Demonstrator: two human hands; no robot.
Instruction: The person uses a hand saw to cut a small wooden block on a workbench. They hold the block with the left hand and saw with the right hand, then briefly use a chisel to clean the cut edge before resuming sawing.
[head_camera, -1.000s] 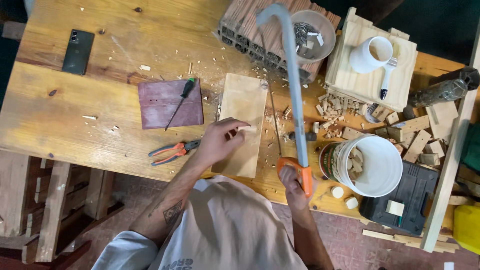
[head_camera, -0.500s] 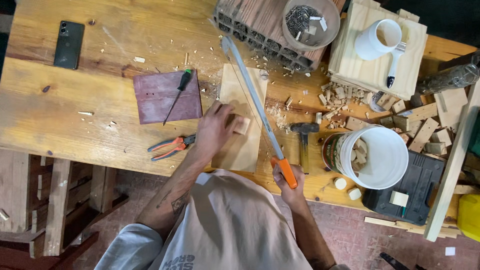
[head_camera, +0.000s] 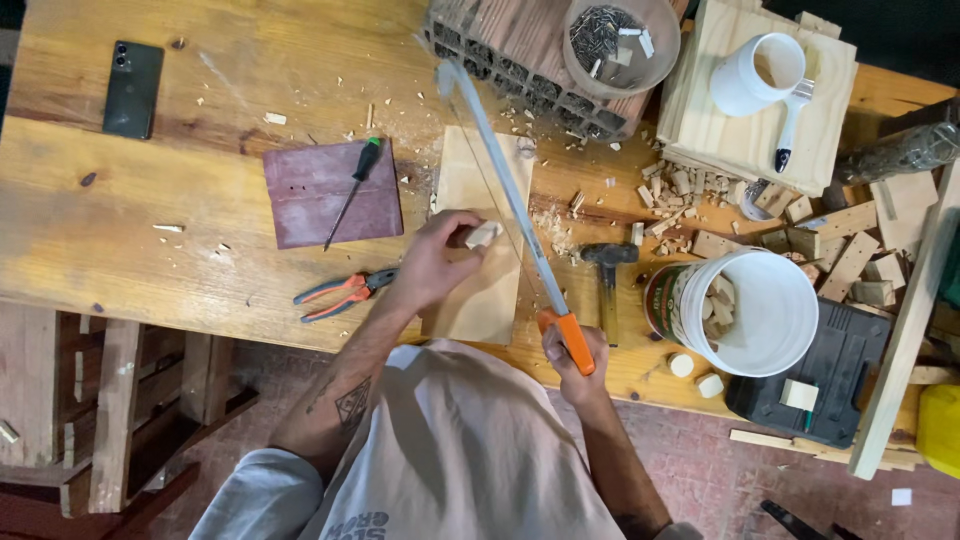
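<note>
Overhead, a worn wooden workbench (head_camera: 150, 240) fills the view, its golden top scratched, stained and littered with pale chips and sawdust; below its near edge lies a reddish tiled floor (head_camera: 700, 440). A flat, smooth, light-coloured board (head_camera: 480, 290) lies on the bench, its near end hanging just past the edge. The left hand (head_camera: 432, 265) rests on the board, fingers curled narrowly round a small pale wooden block (head_camera: 483, 235) pressed against it. The right hand (head_camera: 572, 360) is closed in a fist around the orange handle of a hacksaw (head_camera: 505, 200), whose long grey metal frame slants away across the board, just right of the block.

Left of the board sit a dull maroon square sheet (head_camera: 335, 195) with a slim screwdriver (head_camera: 355, 185) lying on it, orange-handled pliers (head_camera: 345, 290) and a dark phone (head_camera: 132, 88). Right of it lie a small hammer (head_camera: 608, 275), a round white bucket (head_camera: 760, 315) holding wood offcuts, a black case (head_camera: 830, 385), a ribbed clay brick (head_camera: 520, 45) and a white mug (head_camera: 755, 75) on stacked pale planks.
</note>
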